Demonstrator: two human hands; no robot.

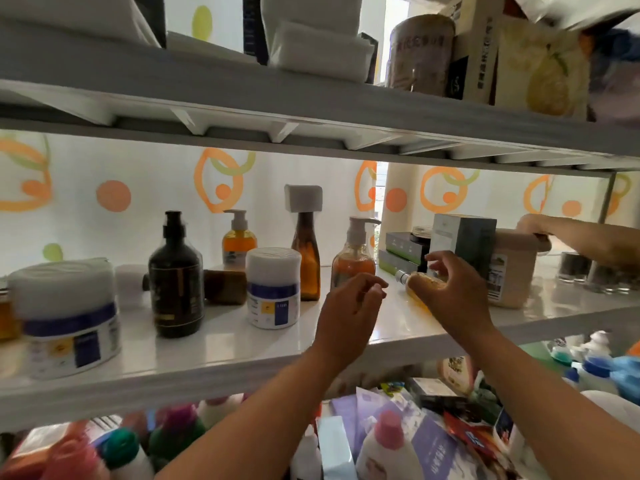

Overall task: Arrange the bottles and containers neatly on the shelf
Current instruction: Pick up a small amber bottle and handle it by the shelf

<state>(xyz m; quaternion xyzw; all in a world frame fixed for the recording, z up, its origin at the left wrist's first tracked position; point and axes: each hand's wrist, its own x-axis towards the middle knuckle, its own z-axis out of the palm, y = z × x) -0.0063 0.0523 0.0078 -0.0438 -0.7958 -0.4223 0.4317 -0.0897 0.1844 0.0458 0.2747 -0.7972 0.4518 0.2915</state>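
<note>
Two hands apart: left hand [349, 303] empty, loosely curled; right hand [453, 296] covers the lying bottle [416, 288], grip unclear. Its cap could knock the pump bottle [353, 263] at ten o'clock.

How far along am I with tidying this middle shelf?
Done, it seems: the dark pump bottle, brown glass bottle and white jar stand upright on the shelf. In hand: your right hand grips a small amber bottle, tipped over by the boxes; your left hand hovers beside it, holding nothing. Left: stand that bottle up, and a brown container beside the jar lies flat.
</note>
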